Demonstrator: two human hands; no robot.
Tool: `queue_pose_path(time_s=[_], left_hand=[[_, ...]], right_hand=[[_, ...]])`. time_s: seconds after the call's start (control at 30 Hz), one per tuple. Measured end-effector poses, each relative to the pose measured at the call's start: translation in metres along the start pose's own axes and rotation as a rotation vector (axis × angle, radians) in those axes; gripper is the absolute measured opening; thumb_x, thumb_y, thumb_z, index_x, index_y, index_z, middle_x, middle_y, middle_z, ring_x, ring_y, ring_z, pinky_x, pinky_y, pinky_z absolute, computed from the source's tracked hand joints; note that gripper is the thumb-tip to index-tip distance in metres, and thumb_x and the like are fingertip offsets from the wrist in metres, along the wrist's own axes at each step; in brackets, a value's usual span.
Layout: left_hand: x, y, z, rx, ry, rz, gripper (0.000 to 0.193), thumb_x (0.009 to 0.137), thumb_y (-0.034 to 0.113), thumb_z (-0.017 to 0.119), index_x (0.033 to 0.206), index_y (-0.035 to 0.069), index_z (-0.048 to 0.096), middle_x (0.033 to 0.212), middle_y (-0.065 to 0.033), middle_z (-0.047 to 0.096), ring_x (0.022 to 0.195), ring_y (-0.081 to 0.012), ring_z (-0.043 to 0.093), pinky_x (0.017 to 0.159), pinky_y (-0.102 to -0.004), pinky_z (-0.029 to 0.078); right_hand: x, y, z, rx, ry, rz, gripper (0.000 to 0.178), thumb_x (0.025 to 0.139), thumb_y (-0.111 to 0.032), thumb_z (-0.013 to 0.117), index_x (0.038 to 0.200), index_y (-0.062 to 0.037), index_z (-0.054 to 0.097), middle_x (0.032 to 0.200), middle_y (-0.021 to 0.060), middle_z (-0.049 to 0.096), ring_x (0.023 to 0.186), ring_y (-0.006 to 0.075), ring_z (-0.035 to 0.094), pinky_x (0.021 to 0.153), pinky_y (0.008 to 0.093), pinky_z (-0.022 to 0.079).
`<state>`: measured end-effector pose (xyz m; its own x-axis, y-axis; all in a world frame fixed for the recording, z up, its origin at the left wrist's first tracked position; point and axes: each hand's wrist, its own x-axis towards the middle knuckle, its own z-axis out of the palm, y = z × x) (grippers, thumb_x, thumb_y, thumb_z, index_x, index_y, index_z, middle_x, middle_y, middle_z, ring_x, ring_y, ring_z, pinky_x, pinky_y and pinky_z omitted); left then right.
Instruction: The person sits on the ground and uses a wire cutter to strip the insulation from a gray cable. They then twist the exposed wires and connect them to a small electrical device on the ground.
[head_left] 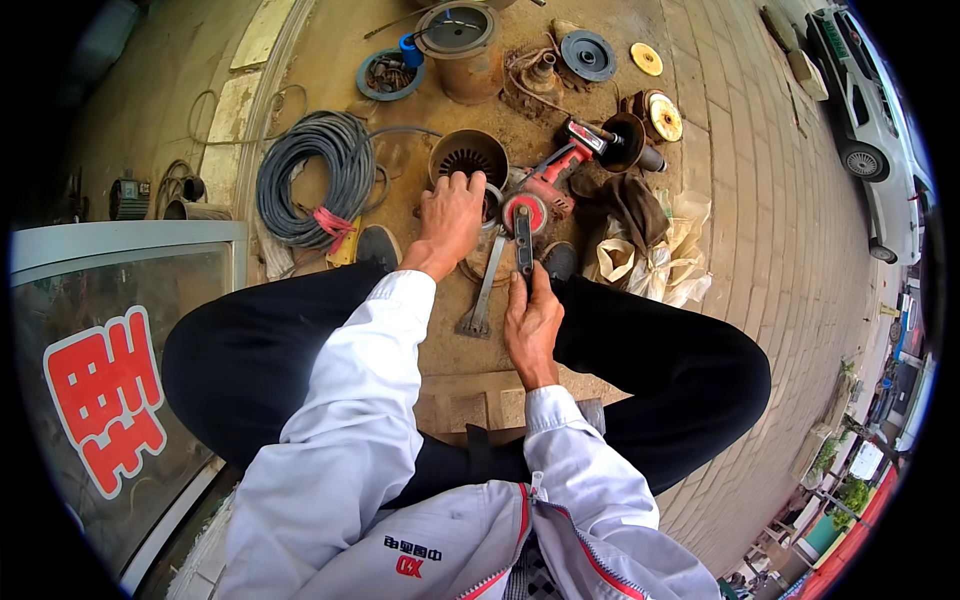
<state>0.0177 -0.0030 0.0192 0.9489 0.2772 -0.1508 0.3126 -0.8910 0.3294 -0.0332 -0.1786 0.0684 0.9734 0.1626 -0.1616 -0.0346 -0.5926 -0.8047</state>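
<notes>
Pinching a long, black, metal-looking bar [524, 242], the right hand [533, 325] sits near the curled left hand [453, 218], whose hold I cannot verify.

Left hand [452, 215]: fingertips hidden beneath knuckles. Loose parts [388, 73] in blue bowl [384, 97]: too small to identify. White car [897, 185]: cropped at right rim. Left shoe [378, 246]: partly covered by trouser leg [270, 345].

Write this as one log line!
left hand: at metal ring; right hand: holding black bar; nearby: red power tool, grey cable coil
</notes>
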Motion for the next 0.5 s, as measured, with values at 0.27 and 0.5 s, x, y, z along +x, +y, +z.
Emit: queue_pose_path(time_s=[0.27, 0.5], left_hand=[[0.006, -0.007, 0.0, 0.002, -0.001, 0.029, 0.048, 0.081, -0.001, 0.068, 0.124, 0.002, 0.047, 0.113, -0.0228, 0.056, 0.109, -0.0435, 0.056, 0.085, -0.0539, 0.051], [0.005, -0.015, 0.007, 0.001, 0.002, 0.064, 0.052, 0.078, -0.001, 0.07, 0.124, 0.006, 0.046, 0.11, -0.0209, 0.055, 0.109, -0.0426, 0.055, 0.082, -0.0542, 0.05]], right_hand=[[0.009, -0.016, -0.008, 0.033, -0.043, 0.071, 0.035, 0.099, -0.018, 0.058, 0.126, 0.0036, 0.061, 0.077, 0.0274, 0.066, 0.072, 0.0409, 0.071, 0.064, 0.044, 0.052], [0.036, -0.026, -0.001, -0.052, -0.108, 0.079, 0.03, 0.099, -0.019, 0.057, 0.12, 0.0017, 0.063, 0.081, 0.0302, 0.066, 0.079, 0.047, 0.068, 0.067, 0.048, 0.051]])
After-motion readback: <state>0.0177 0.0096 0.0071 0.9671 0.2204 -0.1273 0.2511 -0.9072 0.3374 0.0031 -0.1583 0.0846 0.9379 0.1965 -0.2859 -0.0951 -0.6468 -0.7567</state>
